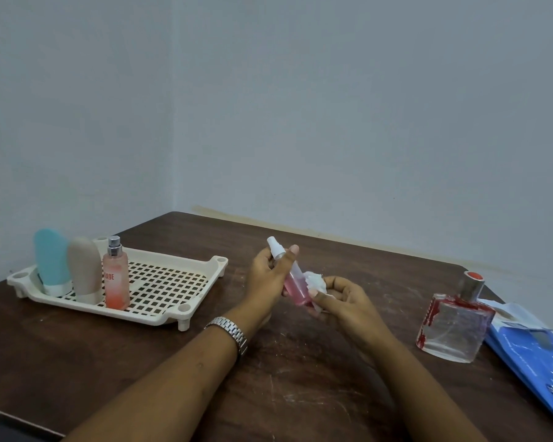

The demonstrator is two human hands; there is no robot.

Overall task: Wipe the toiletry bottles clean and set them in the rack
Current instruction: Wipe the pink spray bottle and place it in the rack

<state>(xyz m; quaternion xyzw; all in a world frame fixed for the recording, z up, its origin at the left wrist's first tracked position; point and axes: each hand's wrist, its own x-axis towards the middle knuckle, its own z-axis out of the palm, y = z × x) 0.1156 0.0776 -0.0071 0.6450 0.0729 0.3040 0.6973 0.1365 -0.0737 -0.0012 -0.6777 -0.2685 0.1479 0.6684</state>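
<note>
Centre frame: left hand curls round pink spray bottle, tilted, lifted off table. Right hand pinches crumpled tissue against bottle's lower body. Step: wiping. Best to turn bottle in grip so tissue reaches all sides, base and nozzle; hold firm, likely slick. Rack, left of frame, holds three bottles, with free mesh beside them. Square glass bottle, right of frame, waits on table.

pink spray bottle tilted against white tissue, three bottles upright in cream rack, glass bottle well apart
</note>
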